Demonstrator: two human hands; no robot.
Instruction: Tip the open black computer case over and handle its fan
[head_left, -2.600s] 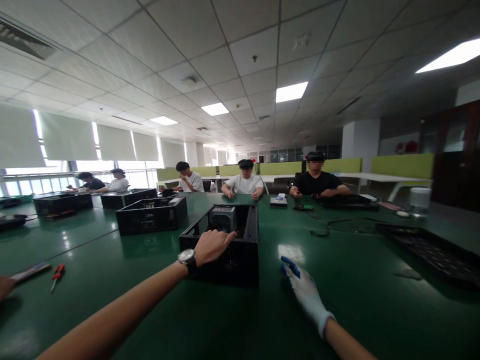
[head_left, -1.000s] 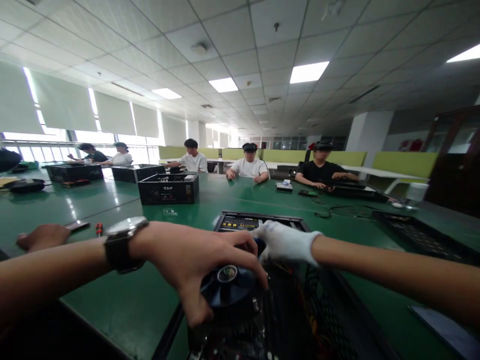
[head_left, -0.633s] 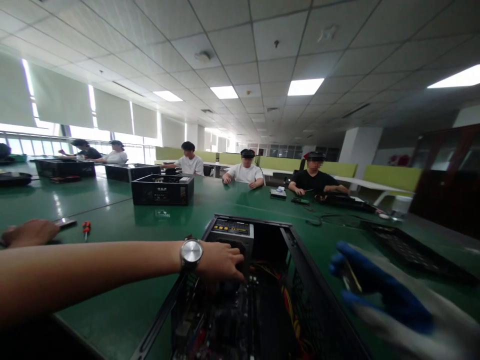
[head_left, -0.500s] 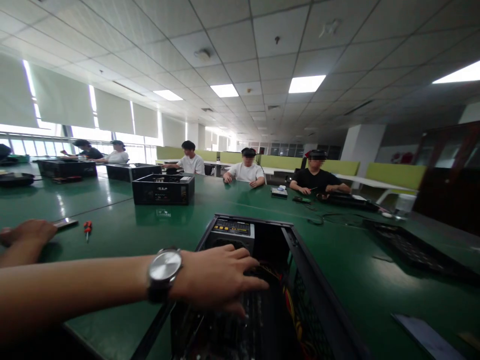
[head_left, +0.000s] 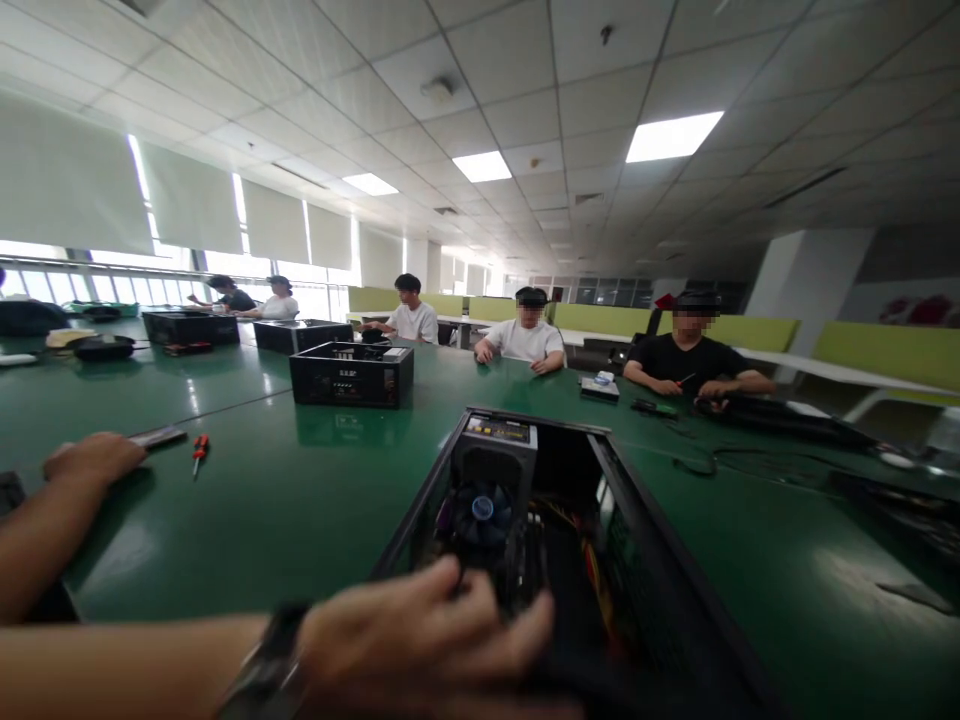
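An open black computer case (head_left: pixel 642 560) lies on the green table (head_left: pixel 285 500) straight in front of me. Inside it I see a cooler fan with a blue hub (head_left: pixel 481 507), a grey power supply (head_left: pixel 496 446) at the far end and coloured wires. My left hand (head_left: pixel 420 640), bare and with a dark watch (head_left: pixel 262 672) on the wrist, is blurred at the bottom of the view. Its fingers lie spread over the near end of the case, just below the fan. My right hand is out of the picture.
Another person's hand (head_left: pixel 94 458) rests on the table at the left, near a red-handled screwdriver (head_left: pixel 199 450). A second black case (head_left: pixel 351 375) stands further back, with others behind it. Three people sit across the table. Cables (head_left: pixel 705 462) and a dark panel (head_left: pixel 900 505) lie to the right.
The gloved right hand has swung out of view. My left hand has drawn back from the power supply to the near end of the case, uncovering the fan. The view has shifted slightly left.
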